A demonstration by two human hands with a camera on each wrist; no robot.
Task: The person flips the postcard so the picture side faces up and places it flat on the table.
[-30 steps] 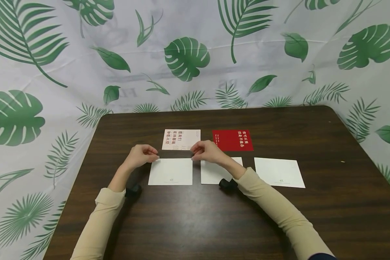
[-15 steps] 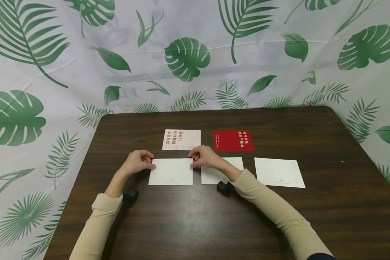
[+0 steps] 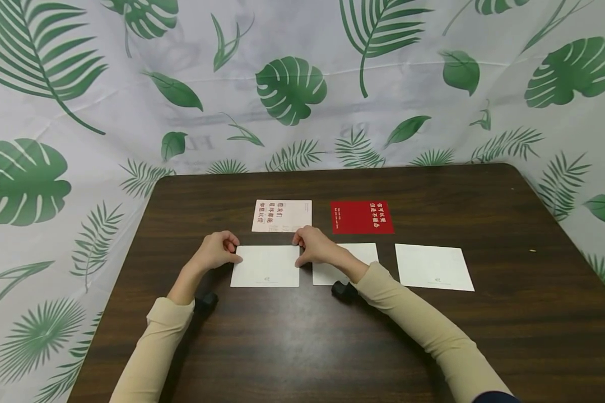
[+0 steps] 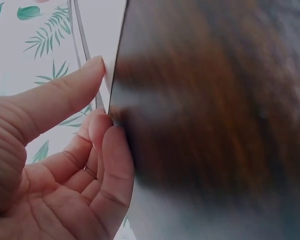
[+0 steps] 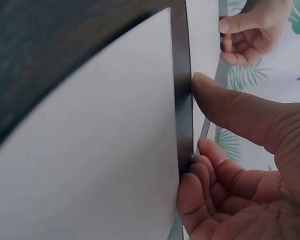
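A white blank card with a small mark near its lower edge lies flat on the dark wooden table. At its upper left corner, my left hand pinches the card between thumb and curled fingers; the left wrist view shows the thumb on the card's face by the edge. My right hand holds the upper right corner likewise, its thumb on the card's border. Beneath the right wrist, a second white card is partly hidden.
Behind the white cards lie a pale printed card and a red printed card. A third white card sits slightly askew on the right. A leaf-patterned cloth hangs behind the table's far edge.
Both hands have come down slightly toward me and settled at the left white card's upper corners, thumbs now on its edges. The cards look unmoved.
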